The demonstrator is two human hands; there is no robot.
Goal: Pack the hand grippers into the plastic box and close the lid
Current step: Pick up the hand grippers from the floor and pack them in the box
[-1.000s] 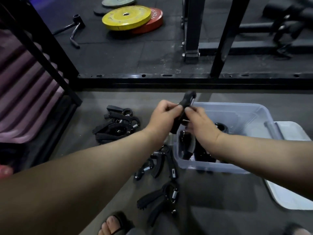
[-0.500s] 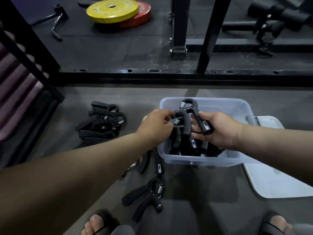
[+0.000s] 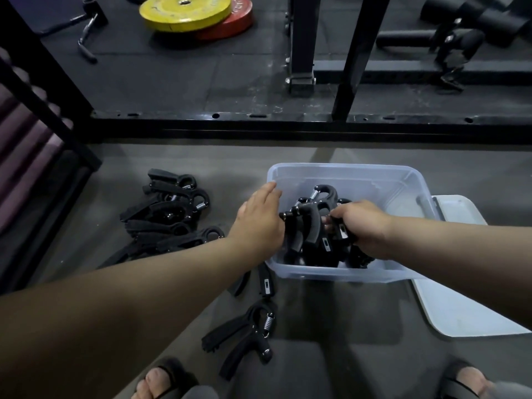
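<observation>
The right hand (image 3: 363,226) has its grip closed on a hand gripper (image 3: 313,224) in the box (image 3: 345,169), left hand (image 3: 259,220) open; better nest it handles-down, snug

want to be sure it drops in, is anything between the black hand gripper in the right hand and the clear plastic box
Nothing visible does: the right hand holds the black hand gripper inside the open clear plastic box; the pale lid lies aside.

Dim, flat indoor light with soft shadows on the floor (image 3: 331,326). Wide-angle bends the black frame rail (image 3: 288,125) at the edges. Focus slightly soft, no glare.
</observation>
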